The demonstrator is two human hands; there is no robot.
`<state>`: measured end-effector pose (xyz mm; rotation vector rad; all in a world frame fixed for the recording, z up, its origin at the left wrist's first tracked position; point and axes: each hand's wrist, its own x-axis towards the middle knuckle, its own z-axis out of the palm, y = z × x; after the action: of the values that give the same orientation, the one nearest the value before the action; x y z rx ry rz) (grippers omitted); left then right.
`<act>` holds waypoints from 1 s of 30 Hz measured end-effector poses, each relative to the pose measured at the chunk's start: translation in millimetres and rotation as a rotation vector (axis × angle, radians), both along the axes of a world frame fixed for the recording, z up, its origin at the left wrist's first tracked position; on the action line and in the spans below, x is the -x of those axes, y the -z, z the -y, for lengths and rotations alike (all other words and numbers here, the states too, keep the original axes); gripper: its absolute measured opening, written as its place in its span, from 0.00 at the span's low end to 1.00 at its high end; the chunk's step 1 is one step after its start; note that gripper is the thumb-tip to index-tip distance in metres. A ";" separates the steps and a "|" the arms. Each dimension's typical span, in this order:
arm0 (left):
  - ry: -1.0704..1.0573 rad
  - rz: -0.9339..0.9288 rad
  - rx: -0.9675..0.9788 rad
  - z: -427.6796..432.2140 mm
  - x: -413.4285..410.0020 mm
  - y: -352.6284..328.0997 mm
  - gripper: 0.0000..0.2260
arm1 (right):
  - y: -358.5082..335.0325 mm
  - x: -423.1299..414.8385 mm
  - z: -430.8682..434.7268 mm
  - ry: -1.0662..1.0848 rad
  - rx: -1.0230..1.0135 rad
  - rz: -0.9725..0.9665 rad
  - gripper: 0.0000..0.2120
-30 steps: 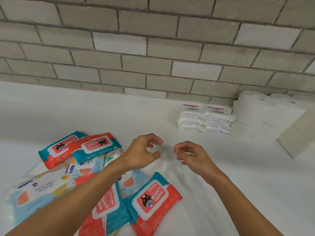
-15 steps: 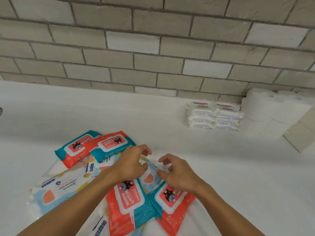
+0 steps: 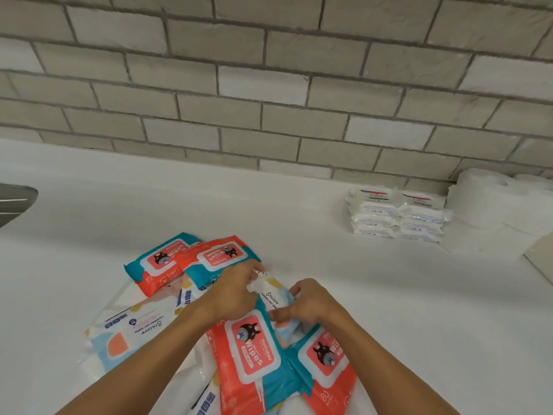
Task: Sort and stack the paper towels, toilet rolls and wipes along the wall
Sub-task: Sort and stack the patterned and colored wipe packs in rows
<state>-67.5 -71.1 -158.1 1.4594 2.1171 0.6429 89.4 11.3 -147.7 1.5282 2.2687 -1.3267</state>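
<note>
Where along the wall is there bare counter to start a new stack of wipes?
Free: the long counter strip below the brick wall, between the metal object at left and the white wipe stacks. Crowded: toilet rolls fill the right corner; loose wipe packs surround both hands.

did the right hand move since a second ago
Yes. The right hand dropped from above the bare counter onto the wipes pile.

Loose pile of flat red-and-teal plastic wipes packs (image 3: 254, 351) and pale blue-and-white wipes packs (image 3: 134, 330) lies overlapping on the near surface. White wipes packs (image 3: 395, 217) form two adjacent stacks against the wall, just beside white toilet rolls (image 3: 481, 199).
</note>
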 end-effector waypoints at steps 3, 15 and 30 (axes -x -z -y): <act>-0.044 0.082 -0.051 0.9 0.9 1.0 0.24 | 3.0 -1.2 -7.3 0.122 0.135 -0.081 0.24; -0.117 0.375 -0.198 -0.5 20.1 -18.5 0.25 | -24.4 -21.9 -17.8 0.444 0.237 -0.681 0.09; -0.077 0.947 -0.086 15.9 75.9 -53.1 0.39 | -55.8 22.6 13.8 0.262 0.377 -1.022 0.15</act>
<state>-143.4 -87.0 -104.9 0.8294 1.3979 1.1738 66.8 -2.5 -91.9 1.1523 1.9966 -2.9132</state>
